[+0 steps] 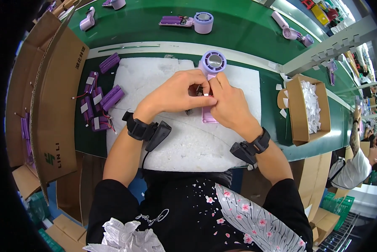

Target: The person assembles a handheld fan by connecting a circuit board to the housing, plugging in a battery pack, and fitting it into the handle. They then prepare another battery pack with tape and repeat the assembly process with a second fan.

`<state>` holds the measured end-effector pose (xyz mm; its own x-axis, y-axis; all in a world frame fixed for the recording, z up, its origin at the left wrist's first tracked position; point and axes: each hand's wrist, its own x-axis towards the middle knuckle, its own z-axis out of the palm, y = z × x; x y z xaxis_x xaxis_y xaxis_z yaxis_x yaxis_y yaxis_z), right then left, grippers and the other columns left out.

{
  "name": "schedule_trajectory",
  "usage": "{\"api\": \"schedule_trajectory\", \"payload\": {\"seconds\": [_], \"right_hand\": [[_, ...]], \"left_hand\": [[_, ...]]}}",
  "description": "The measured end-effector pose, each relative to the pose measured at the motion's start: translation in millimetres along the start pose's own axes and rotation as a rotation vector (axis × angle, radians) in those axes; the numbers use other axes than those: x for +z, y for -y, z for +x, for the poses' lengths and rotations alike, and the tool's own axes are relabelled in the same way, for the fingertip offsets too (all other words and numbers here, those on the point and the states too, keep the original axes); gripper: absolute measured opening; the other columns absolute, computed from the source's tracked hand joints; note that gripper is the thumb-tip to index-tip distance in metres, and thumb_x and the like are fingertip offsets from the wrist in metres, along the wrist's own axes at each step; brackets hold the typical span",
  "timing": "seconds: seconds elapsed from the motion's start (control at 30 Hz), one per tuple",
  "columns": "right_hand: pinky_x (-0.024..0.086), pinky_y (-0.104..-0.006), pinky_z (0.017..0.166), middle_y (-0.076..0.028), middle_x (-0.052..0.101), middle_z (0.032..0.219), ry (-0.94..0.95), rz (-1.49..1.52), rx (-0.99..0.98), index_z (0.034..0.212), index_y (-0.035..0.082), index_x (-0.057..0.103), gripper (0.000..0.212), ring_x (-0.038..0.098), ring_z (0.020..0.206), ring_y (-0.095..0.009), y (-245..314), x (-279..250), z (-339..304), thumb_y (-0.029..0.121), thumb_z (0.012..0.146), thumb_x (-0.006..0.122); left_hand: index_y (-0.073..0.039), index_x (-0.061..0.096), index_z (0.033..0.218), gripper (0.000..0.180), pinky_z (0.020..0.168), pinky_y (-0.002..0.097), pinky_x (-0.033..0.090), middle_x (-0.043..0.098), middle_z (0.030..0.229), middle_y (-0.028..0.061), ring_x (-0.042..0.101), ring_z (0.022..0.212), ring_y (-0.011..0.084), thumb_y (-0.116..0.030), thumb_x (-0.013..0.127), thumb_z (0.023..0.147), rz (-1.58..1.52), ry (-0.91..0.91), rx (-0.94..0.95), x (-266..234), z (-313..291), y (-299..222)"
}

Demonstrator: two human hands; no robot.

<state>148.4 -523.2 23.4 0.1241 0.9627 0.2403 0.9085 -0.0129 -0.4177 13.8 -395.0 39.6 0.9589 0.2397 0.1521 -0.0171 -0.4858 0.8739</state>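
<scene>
Shirt bears lettering (carton too), fingers touching fan.

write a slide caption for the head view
Left hand and right hand meet at a purple fan over a white pad, with purple batteries at left, open box at right.

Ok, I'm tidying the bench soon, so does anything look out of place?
Several white scraps lie loose beside the small carton at right, which holds a heap of similar white pieces, so they may have spilled. Purple battery packs by the foam board's left edge also lie jumbled.
</scene>
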Motion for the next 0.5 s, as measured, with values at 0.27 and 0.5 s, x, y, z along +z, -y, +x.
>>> {"api": "schedule_trajectory", "payload": {"seconds": [0.27, 0.5], "right_hand": [[0.048, -0.0345, 0.057, -0.011, 0.056, 0.085, -0.197, 0.303, -0.019, 0.091, 0.0, 0.057, 0.018, 0.059, 0.066, -0.028, -3.3, 0.6, 1.9, 0.002, 0.074, 0.062], [0.046, -0.0278, 0.058, -0.008, 0.06, 0.081, -0.253, 0.432, -0.085, 0.086, 0.001, 0.066, 0.01, 0.058, 0.065, -0.019, -11.2, 0.4, 2.8, 0.002, 0.076, 0.067]], "left_hand": [[0.002, 0.059, 0.08, 0.025, 0.063, 0.0279, 0.042, 0.054, 0.075, 0.0042, 0.05, 0.07, 0.0119, -0.019, 0.057, 0.093, -0.051, -0.061, -0.101, 1.8, 0.5, 8.8], [0.003, 0.058, 0.078, 0.031, 0.067, 0.0269, 0.042, 0.055, 0.076, 0.0029, 0.05, 0.071, 0.0109, -0.022, 0.053, 0.096, -0.194, -0.045, -0.168, 0.7, 2.6, 13.9]]}}
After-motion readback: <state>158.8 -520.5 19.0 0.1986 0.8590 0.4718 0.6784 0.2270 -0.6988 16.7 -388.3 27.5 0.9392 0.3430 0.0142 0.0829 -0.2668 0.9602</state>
